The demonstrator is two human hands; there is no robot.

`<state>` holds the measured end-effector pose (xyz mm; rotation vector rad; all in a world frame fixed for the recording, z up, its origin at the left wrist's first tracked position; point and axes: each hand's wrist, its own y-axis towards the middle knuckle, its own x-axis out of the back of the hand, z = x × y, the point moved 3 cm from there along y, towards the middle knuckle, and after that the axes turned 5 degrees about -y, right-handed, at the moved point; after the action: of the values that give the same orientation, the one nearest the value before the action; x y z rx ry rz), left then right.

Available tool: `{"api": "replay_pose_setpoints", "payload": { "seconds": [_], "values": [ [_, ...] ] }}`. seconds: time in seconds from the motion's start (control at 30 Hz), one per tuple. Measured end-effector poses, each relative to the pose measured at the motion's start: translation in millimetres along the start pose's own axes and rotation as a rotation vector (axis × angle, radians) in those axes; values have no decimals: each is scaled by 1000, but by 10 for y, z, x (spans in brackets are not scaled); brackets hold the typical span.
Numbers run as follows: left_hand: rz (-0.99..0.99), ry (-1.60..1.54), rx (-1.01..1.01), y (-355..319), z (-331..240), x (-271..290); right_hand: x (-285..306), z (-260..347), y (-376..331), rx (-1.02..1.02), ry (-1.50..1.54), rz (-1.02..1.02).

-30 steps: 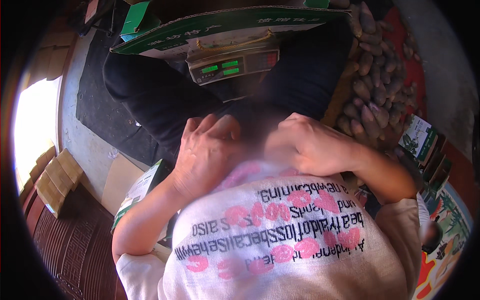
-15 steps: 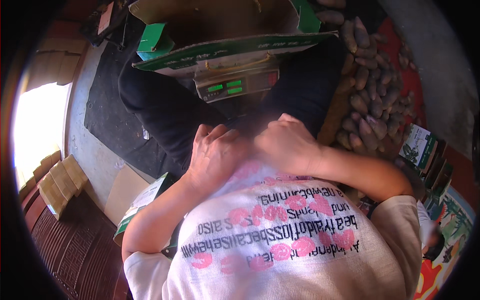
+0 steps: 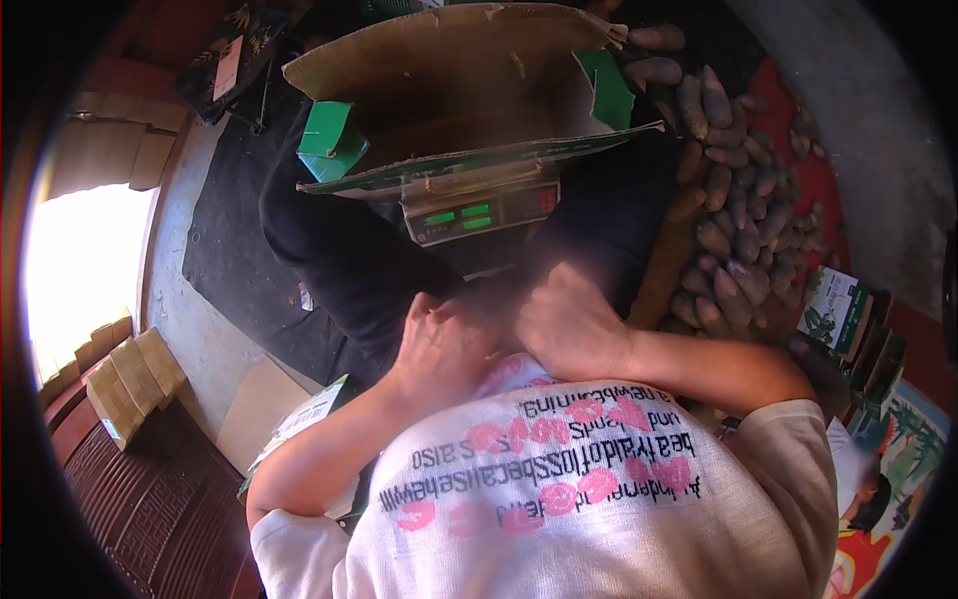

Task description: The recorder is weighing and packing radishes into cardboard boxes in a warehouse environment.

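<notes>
My left hand [image 3: 444, 344] and right hand [image 3: 571, 324] curl beside my shirt [image 3: 589, 539]. I can't tell whether the fingers pinch anything. The scale [image 3: 484, 216] sits beyond the shirt.

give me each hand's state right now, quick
Bare left hand: curled near the white shirt with pink and black print; blurred, so any hold cannot be told.
Bare right hand: curled too; whether it holds anything cannot be told.

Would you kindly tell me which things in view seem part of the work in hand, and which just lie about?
Seemingly part of the work:
left hand and right hand, close together, grip too blurred to tell
open cardboard box
digital scale, display lit
likely sweet potatoes, heaped at right

Apparently just lying about:
brown cartons at left
flat cardboard sheet
</notes>
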<state>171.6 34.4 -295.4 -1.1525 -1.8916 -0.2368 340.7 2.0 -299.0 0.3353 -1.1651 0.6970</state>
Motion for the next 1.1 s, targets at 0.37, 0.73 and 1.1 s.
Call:
{"api": "replay_pose_setpoints", "payload": {
  "seconds": [0.37,0.73,1.1],
  "values": [
    [-88,-96,5,67,30,-83,-94,-159,-43,-190,54,267],
    [-96,-82,97,-39,37,-232,-222,-62,-246,-216,98,-12],
    [-3,-39,59,-22,-30,-71,-162,-114,-267,-263,197,-133]
  ]
}}
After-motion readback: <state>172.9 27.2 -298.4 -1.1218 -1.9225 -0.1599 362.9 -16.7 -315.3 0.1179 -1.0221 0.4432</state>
